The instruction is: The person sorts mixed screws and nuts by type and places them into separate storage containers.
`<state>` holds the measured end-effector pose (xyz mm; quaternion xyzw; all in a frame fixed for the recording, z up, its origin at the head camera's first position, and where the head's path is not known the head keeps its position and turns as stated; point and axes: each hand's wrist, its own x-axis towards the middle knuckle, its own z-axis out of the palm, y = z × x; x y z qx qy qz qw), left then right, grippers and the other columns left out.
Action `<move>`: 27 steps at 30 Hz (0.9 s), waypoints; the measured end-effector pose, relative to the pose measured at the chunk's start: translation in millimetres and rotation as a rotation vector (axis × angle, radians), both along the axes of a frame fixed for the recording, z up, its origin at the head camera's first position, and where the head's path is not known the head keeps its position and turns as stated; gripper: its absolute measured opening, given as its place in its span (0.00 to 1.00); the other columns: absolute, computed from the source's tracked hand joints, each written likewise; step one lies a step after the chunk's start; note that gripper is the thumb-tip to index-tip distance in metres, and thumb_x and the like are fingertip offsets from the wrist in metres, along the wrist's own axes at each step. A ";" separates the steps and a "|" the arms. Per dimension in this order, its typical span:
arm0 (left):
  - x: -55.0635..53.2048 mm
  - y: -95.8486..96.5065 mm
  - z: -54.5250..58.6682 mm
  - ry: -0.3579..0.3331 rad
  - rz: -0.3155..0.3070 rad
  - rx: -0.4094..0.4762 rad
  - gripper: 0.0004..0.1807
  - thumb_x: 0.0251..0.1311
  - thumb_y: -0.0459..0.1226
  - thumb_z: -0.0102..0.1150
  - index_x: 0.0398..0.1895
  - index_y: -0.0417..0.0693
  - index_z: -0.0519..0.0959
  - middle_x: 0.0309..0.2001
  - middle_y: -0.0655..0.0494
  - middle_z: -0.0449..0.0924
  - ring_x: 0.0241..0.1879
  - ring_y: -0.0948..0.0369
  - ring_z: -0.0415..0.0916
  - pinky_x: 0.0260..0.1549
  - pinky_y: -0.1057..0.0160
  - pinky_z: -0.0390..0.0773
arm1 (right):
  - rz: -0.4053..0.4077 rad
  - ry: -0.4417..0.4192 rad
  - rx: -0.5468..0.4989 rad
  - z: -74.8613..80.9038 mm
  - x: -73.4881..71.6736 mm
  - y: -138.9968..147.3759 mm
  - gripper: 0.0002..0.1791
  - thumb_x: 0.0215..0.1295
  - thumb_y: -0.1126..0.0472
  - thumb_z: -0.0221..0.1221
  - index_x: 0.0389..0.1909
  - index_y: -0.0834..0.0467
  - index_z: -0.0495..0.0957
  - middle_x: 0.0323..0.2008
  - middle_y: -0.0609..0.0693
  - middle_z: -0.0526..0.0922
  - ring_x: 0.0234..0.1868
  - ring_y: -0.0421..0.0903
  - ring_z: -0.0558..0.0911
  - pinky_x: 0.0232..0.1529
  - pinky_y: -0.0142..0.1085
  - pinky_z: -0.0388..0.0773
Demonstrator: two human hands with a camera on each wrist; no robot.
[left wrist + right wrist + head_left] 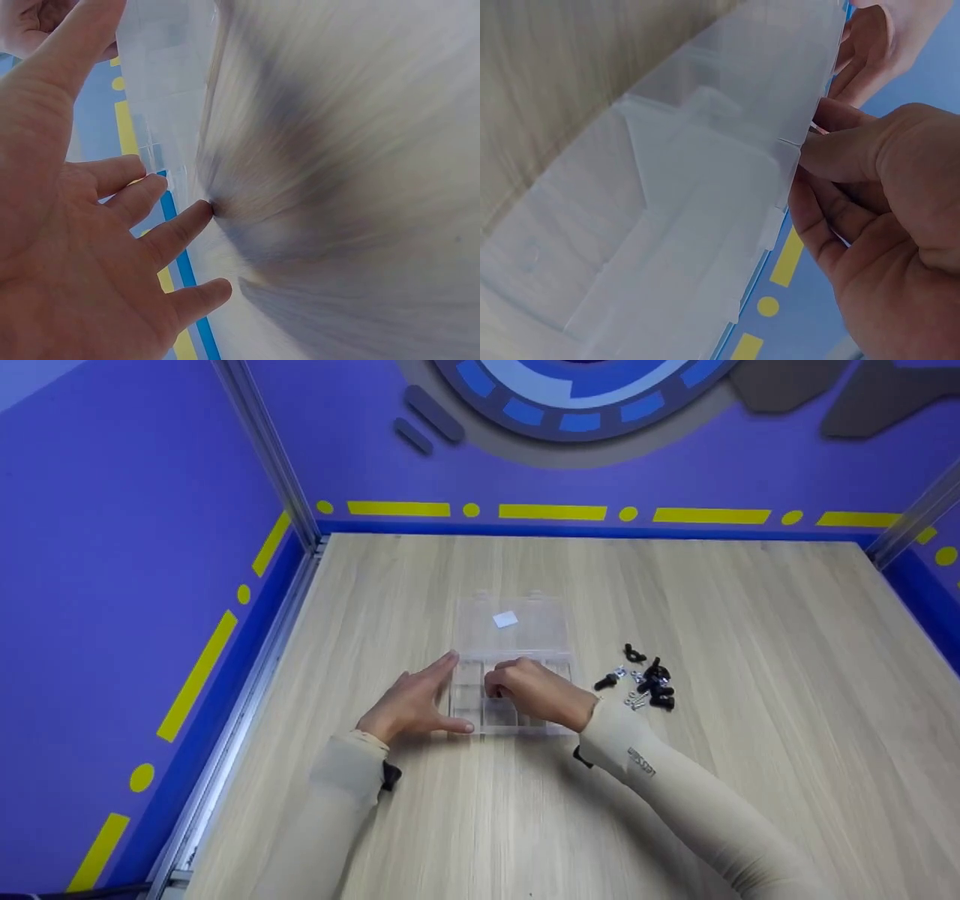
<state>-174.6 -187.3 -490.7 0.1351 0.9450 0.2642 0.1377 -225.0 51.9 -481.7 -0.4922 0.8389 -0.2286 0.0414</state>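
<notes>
A clear plastic compartment box (pixel 469 699) lies on the table, its lid (pixel 480 626) folded back away from me. My left hand (pixel 411 706) is at the box's left side, fingers spread and fairly straight. Its thumb reaches the front left corner, while the other fingertips lie along the left edge; the left wrist view shows this hand (pixel 112 247) with its palm bare. Over the middle compartments, my right hand (pixel 536 690) has its fingers curled down. In the right wrist view, the thumb and fingers of this hand (pixel 885 195) pinch the upper edge of a clear divider (pixel 712 150).
A small white slip (pixel 505 619) lies on the lid. Right of the box is a loose pile of black screw-like parts (pixel 656 679) and small shiny metal pieces (pixel 636 701). Purple panels (pixel 555 480) stand behind the wooden table (pixel 750 660) and along its sides.
</notes>
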 end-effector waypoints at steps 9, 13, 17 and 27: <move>-0.6 -0.7 -1.6 -0.002 0.009 0.013 0.69 0.44 0.65 0.77 0.84 0.53 0.48 0.83 0.58 0.46 0.79 0.53 0.51 0.77 0.42 0.50 | -0.011 -0.013 -0.025 0.8 0.7 3.7 0.11 0.69 0.77 0.58 0.38 0.62 0.87 0.35 0.52 0.87 0.35 0.44 0.84 0.39 0.38 0.85; -0.3 -0.9 -1.0 -0.017 0.012 0.037 0.69 0.44 0.63 0.78 0.84 0.53 0.47 0.83 0.59 0.45 0.79 0.54 0.49 0.77 0.49 0.53 | -0.014 0.022 -0.068 1.8 1.4 8.0 0.08 0.70 0.73 0.61 0.41 0.61 0.87 0.37 0.51 0.88 0.38 0.44 0.85 0.42 0.38 0.85; -0.2 -1.0 -0.8 -0.044 -0.004 0.074 0.69 0.46 0.60 0.79 0.84 0.51 0.46 0.83 0.58 0.42 0.80 0.55 0.46 0.77 0.53 0.52 | -0.031 0.102 -0.106 1.9 1.9 15.2 0.06 0.71 0.69 0.62 0.43 0.61 0.87 0.37 0.50 0.87 0.39 0.45 0.85 0.43 0.39 0.85; -1.7 -2.1 -2.4 -0.086 -0.006 0.139 0.69 0.48 0.55 0.81 0.85 0.51 0.42 0.83 0.56 0.40 0.81 0.55 0.43 0.78 0.52 0.49 | -0.083 0.154 -0.164 2.3 0.1 45.0 0.07 0.71 0.70 0.62 0.44 0.61 0.86 0.40 0.51 0.88 0.41 0.47 0.86 0.45 0.39 0.85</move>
